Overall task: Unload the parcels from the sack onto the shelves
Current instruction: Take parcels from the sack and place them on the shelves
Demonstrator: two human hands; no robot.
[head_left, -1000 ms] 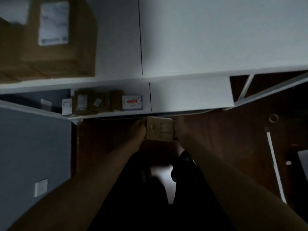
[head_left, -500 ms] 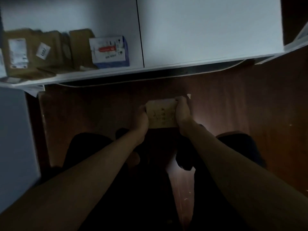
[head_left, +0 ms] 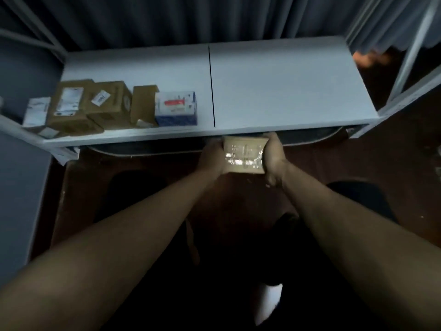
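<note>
tan parcel [head_left: 243, 155], white shelf [head_left: 274, 87]

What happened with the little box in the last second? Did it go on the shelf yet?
Not yet. Both hands, the left hand and the right hand, kept hold of the small parcel the whole time and brought it up to the front edge of the white shelf. The view also tipped, so the shelf top now shows. The parcels on the left, with the blue-and-white box, stayed put.

Shelf [head_left: 286, 91] bare right of its seam; boxes [head_left: 114, 103] crowd the left.
</note>
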